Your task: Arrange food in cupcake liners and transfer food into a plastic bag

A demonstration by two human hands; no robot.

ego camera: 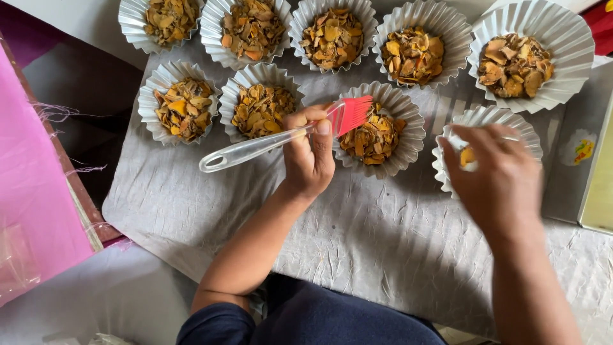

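Hands [310, 156] over chip-filled paper cups [262, 108]

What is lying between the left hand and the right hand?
In the head view, one filled paper cup lies between the left hand and right hand, on grey cloth.

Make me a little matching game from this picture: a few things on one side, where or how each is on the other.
Things:
1. pastry brush
2. left hand
3. right hand
4. grey cloth

States:
A. lies under the paper cups
B. reaches into a nearly empty paper cup
C. red bristles over a filled cup
D. grips a clear handle

Pairs: 1-C, 2-D, 3-B, 4-A
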